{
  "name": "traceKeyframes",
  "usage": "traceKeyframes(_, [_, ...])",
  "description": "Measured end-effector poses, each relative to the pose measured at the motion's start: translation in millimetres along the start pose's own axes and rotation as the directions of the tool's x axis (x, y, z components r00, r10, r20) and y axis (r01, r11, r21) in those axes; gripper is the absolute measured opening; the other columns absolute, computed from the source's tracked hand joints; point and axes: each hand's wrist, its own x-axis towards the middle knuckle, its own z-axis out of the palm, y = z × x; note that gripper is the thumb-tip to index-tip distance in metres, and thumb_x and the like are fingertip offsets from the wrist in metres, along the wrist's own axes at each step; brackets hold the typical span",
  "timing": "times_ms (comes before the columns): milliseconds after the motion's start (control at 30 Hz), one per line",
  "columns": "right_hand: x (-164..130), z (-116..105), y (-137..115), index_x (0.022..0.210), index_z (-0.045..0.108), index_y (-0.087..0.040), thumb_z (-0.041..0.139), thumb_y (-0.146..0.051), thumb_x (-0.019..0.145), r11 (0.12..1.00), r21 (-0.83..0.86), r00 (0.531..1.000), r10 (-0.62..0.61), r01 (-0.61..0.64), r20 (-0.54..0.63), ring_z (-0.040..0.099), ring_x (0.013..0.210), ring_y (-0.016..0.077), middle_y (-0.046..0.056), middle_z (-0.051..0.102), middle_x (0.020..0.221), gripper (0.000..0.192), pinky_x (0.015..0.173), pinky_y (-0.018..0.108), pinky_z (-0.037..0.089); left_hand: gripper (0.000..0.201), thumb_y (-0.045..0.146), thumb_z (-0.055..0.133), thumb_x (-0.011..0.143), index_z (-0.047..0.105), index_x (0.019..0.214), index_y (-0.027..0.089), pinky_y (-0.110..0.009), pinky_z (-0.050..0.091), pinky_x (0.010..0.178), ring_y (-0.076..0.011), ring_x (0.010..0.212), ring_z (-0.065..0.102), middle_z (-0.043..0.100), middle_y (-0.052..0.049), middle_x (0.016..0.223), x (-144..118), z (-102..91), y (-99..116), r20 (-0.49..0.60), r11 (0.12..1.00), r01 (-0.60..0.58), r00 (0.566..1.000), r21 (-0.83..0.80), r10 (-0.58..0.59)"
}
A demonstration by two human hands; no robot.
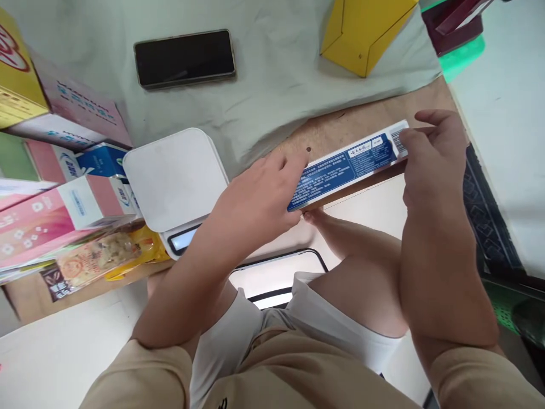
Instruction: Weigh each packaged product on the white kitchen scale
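Both hands hold a long blue and white toothpaste box [347, 166] level above the table's front edge. My left hand [259, 196] grips its near left end, fingers over the top. My right hand [434, 156] pinches the right end by the barcode. Just left of the box stands a white kitchen scale [170, 176] with nothing on its platform.
A black phone [185, 58] lies on the pale green cloth [272, 91] at the back. A yellow carton [366, 31] stands at the back right. Pink and blue boxes [55, 193] and snack packets [97, 258] crowd the left side. My knees sit below the wooden table edge [353, 122].
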Motion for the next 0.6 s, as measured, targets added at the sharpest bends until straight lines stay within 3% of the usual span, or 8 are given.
traceKeyframes(67, [-4, 1, -12, 0.117, 0.058, -0.014, 0.055, -0.009, 0.080, 0.994, 0.015, 0.994, 0.112, -0.111, -0.007, 0.058, 0.074, 0.0093, 0.000, 0.058, 0.087, 0.038, 0.072, 0.029, 0.049, 0.056, 0.027, 0.064, 0.087, 0.046, 0.140, 0.025, -0.038, 0.053, 0.092, -0.0285, 0.120, 0.063, 0.063, -0.009, 0.133, -2, -1.7, -3, 0.029, 1.000, 0.007, 1.000, 0.015, -0.007])
traceKeyframes(167, [-8, 3, -25, 0.110, 0.065, -0.013, 0.055, -0.005, 0.076, 0.985, -0.013, 0.984, 0.172, -0.172, 0.042, 0.051, 0.068, 0.0064, -0.001, 0.056, 0.082, 0.037, 0.065, 0.026, 0.043, 0.055, 0.032, 0.065, 0.086, 0.046, 0.137, 0.028, -0.037, 0.053, 0.086, -0.0289, 0.119, 0.064, 0.063, -0.007, 0.132, -4, -4.0, -7, 0.061, 0.999, 0.032, 0.998, 0.023, -0.034])
traceKeyframes(433, [-12, 3, -28, 0.103, 0.072, -0.013, 0.057, -0.006, 0.075, 0.989, -0.067, 0.987, 0.140, -0.135, 0.073, 0.046, 0.067, 0.0039, -0.001, 0.058, 0.081, 0.033, 0.062, 0.025, 0.032, 0.049, 0.054, 0.059, 0.087, 0.052, 0.131, 0.034, -0.034, 0.043, 0.074, -0.0219, 0.089, 0.067, 0.071, 0.001, 0.115, -8, -18.1, -18, 0.119, 0.992, 0.089, 0.990, -0.084, -0.079])
traceKeyframes(600, [-14, 4, -30, 0.105, 0.072, -0.014, 0.055, -0.009, 0.076, 0.986, -0.115, 0.988, 0.128, -0.118, 0.087, 0.046, 0.068, 0.0050, -0.001, 0.059, 0.082, 0.034, 0.066, 0.027, 0.036, 0.034, 0.050, 0.056, 0.087, 0.059, 0.116, 0.033, -0.034, 0.039, 0.069, -0.0221, 0.082, 0.064, 0.071, 0.001, 0.100, -10, -21.4, -21, 0.163, 0.993, 0.102, 0.982, -0.055, -0.092])
